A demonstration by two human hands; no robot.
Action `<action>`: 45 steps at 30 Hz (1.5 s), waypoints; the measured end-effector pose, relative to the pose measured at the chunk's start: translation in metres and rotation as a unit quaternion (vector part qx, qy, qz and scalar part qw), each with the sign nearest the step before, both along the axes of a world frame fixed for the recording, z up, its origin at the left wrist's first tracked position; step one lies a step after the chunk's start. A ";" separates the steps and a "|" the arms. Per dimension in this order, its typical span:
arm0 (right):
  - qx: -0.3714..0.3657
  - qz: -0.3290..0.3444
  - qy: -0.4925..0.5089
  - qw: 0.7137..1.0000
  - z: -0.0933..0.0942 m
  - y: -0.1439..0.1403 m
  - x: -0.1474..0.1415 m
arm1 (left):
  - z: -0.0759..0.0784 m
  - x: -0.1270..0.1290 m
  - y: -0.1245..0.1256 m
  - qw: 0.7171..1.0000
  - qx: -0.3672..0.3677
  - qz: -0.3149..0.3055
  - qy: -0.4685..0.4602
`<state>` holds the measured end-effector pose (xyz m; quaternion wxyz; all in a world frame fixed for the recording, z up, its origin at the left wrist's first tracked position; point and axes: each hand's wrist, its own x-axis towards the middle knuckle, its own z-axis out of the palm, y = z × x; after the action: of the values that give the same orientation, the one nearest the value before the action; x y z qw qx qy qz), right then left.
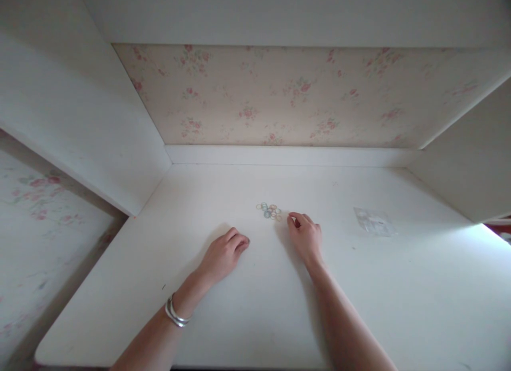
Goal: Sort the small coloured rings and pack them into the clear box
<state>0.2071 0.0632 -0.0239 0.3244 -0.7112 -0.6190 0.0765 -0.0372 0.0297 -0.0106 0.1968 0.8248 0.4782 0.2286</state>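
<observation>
**Two hands flank a loose cluster of thin pastel rings**

The thin pastel rings (267, 213) lie flat on the white table (255, 307), some overlapping and a few sitting at the edge of the group. Gathered midway across, they are probably placed where either hand can reach without stretching, and the loose spread would let a single ring be picked out. With the cluster as the clock's centre, a clear plastic bag (374, 222) lies at 3 o'clock, well apart; it seems set there to leave the working area free.

The left hand (221, 255) is between 7 and 8 o'clock, a little away from the rings. Its fingers are pinched together at the tips, grasping a small dark bit (248, 241), perhaps a ring seen edge-on. Such a fine pinch suits something this tiny. The forearm comes in from 7 o'clock, back of the hand upward, with silver bangles (171, 313) at the wrist.

The right hand (307, 238) is at 4 o'clock, its fingertips just beside the nearest rings. Thumb and forefinger curve toward each other around a small gap; whether they grasp anything I cannot tell. Its forearm slants in from 5 o'clock, wrist low, apparently for steadiness close to the surface.
</observation>
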 end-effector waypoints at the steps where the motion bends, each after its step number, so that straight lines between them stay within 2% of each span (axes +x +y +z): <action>1: -0.004 0.009 -0.015 1.000 0.000 0.000 -0.001 | 0.001 0.000 0.000 1.000 -0.003 0.001 0.001; 9: -0.007 0.117 -0.121 0.986 0.003 -0.009 -0.021 | 0.001 0.001 -0.001 1.000 -0.003 0.007 0.002; 23: -0.042 0.099 -0.145 0.984 0.005 0.010 -0.047 | -0.003 0.000 0.000 0.998 0.018 0.010 0.056; 31: -0.010 0.107 -0.127 0.986 0.002 0.003 -0.043 | -0.005 0.000 -0.001 0.998 0.020 0.012 0.052; 39: 0.050 0.108 -0.040 0.992 -0.006 -0.002 -0.036 | -0.001 -0.001 0.000 1.000 -0.004 0.017 0.015; 45: 0.076 0.151 0.007 0.986 -0.002 -0.022 -0.037 | 0.001 -0.001 -0.001 1.000 -0.014 0.020 -0.014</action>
<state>0.1698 0.0416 -0.0258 0.3668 -0.5822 -0.7209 0.0824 -0.0378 0.0284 -0.0099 0.2103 0.8092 0.4949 0.2368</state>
